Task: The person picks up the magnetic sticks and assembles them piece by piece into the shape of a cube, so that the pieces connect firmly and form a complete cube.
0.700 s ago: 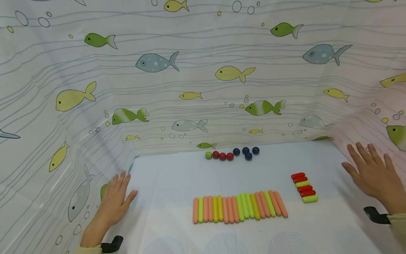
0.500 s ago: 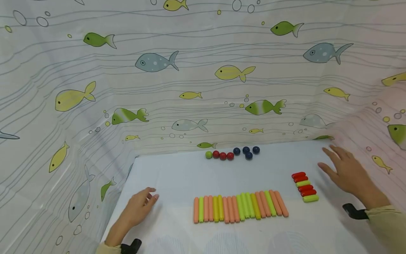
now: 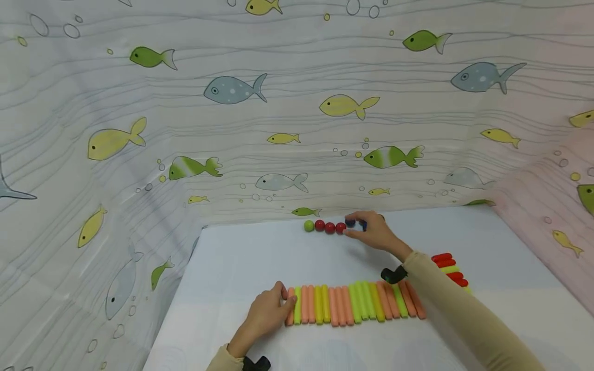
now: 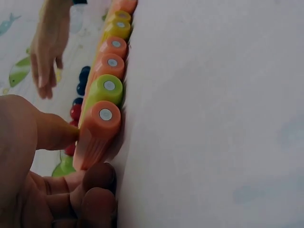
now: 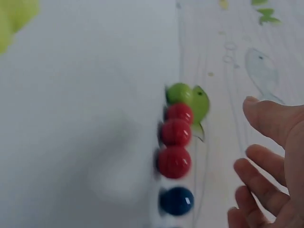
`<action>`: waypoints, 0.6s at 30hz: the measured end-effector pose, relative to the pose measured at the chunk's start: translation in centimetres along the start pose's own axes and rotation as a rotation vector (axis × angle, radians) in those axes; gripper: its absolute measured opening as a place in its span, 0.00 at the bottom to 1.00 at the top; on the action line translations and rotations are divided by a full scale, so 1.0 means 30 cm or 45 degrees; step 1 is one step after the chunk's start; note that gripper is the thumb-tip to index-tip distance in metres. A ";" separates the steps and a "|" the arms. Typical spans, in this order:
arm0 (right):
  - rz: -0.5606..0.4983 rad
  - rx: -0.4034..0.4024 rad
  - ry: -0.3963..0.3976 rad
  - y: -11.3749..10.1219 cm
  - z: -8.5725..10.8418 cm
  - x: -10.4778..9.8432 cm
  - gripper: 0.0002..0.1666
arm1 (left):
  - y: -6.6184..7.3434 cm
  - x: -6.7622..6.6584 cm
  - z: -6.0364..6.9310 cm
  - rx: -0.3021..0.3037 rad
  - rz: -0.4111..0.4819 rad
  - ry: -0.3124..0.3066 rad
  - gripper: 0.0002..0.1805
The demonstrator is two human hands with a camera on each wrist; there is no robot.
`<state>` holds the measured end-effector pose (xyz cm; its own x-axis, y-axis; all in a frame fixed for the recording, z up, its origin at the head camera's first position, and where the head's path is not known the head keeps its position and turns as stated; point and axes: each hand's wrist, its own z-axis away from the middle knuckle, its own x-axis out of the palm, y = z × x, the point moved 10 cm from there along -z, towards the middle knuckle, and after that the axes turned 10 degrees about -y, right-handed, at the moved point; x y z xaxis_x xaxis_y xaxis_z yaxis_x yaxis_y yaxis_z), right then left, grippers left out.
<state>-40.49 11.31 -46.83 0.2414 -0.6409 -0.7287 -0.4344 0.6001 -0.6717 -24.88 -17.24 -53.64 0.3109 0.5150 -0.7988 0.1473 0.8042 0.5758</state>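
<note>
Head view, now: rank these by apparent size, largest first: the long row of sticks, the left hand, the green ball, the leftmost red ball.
1. Long row of sticks
2. Left hand
3. Green ball and leftmost red ball: too alike to rank.

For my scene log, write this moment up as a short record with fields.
Left hand: left hand at the row's left-end orange stick, thumb against it; firmness of grip cannot be told
Right hand: right hand over the blue balls, thumb and fingers apart
Long sticks: side-by-side row of orange, light green and yellow
Short sticks: red and light green group, partly behind the right sleeve
Balls: one green ball, three red balls; blue count partly hidden
Backdrop: fish-printed sheet
</note>
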 end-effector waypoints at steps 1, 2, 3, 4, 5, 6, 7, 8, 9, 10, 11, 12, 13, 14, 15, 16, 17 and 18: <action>0.002 -0.014 -0.006 -0.013 -0.037 0.025 0.30 | 0.000 -0.001 0.000 -0.011 -0.015 0.007 0.13; 0.018 -0.028 -0.006 -0.023 -0.073 0.048 0.31 | 0.001 -0.003 0.001 -0.015 -0.023 0.014 0.12; 0.029 -0.033 -0.008 -0.032 -0.105 0.069 0.32 | 0.002 -0.006 0.002 -0.017 -0.029 0.024 0.12; 0.044 -0.036 -0.011 -0.036 -0.128 0.091 0.33 | 0.003 -0.003 0.004 -0.020 -0.034 0.030 0.12; 0.058 -0.035 -0.015 -0.040 -0.150 0.110 0.34 | 0.007 -0.004 0.006 -0.022 -0.033 0.038 0.11; 0.066 -0.033 -0.018 -0.042 -0.170 0.129 0.35 | 0.009 -0.005 0.008 -0.020 -0.033 0.052 0.11; 0.088 -0.039 -0.020 -0.047 -0.189 0.147 0.36 | 0.013 -0.008 0.010 -0.019 -0.026 0.062 0.11; 0.106 -0.045 -0.026 -0.051 -0.206 0.164 0.37 | 0.016 -0.011 0.013 -0.020 -0.014 0.072 0.11; 0.126 -0.059 -0.031 -0.060 -0.221 0.180 0.37 | 0.017 -0.014 0.015 -0.026 -0.009 0.079 0.11; 0.159 -0.077 -0.031 -0.069 -0.236 0.194 0.38 | 0.018 -0.017 0.017 -0.032 0.002 0.085 0.11; 0.182 -0.086 -0.034 -0.074 -0.249 0.207 0.39 | 0.017 -0.019 0.018 -0.039 0.009 0.088 0.11; 0.205 -0.096 -0.034 -0.080 -0.260 0.217 0.40 | 0.017 -0.021 0.018 -0.046 0.012 0.092 0.10; 0.235 -0.104 -0.032 -0.085 -0.270 0.226 0.40 | 0.018 -0.023 0.018 -0.051 0.018 0.096 0.10; 0.257 -0.111 -0.035 -0.089 -0.281 0.235 0.41 | 0.016 -0.023 0.017 -0.058 0.021 0.095 0.10; 0.285 -0.116 -0.033 -0.092 -0.291 0.242 0.42 | 0.016 -0.022 0.016 -0.061 0.025 0.095 0.09; 0.308 -0.118 -0.034 -0.093 -0.300 0.247 0.42 | 0.016 -0.021 0.015 -0.060 0.030 0.095 0.09; 0.323 -0.115 -0.038 -0.092 -0.307 0.254 0.42 | 0.017 -0.020 0.013 -0.057 0.033 0.096 0.09; 0.333 -0.115 -0.045 -0.091 -0.315 0.260 0.42 | 0.017 -0.017 0.011 -0.054 0.038 0.094 0.09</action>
<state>-45.60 0.15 -49.42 0.1400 -0.4517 -0.8811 -0.5612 0.6969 -0.4465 -24.66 -17.19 -52.90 0.2446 0.5579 -0.7931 0.0987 0.7993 0.5927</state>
